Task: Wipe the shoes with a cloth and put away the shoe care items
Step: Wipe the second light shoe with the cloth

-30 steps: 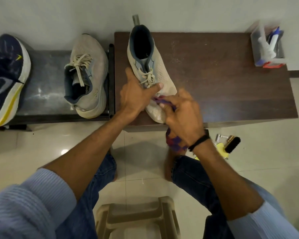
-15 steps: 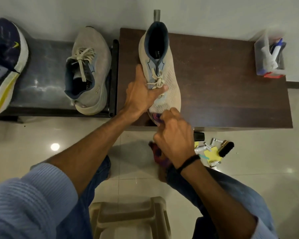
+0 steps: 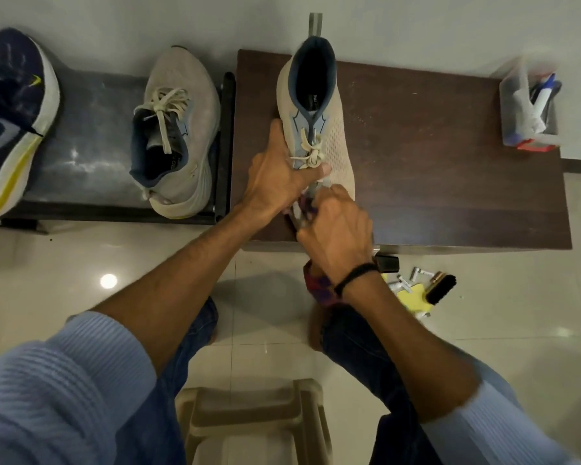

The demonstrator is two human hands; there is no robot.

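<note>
Brown desk (image 3: 450, 169): I see one beige sneaker (image 3: 331, 135) and, at its far right corner, a clear container (image 3: 525, 109). Black desk (image 3: 91, 135) to its left: second beige sneaker (image 3: 182, 129), navy sneaker (image 3: 10, 119). Tiled floor (image 3: 64, 297): shoe brush (image 3: 441, 290), plastic stool (image 3: 255, 421).

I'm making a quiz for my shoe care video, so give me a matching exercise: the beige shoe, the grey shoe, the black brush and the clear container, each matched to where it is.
Things:
1. beige shoe
2. grey shoe
3. black brush
4. clear container

Places:
A. on the floor
B. at the far right corner of the brown table
C. on the dark bench
D. on the brown table, held by the left hand

Pairs: 1-D, 2-C, 3-A, 4-B
</note>
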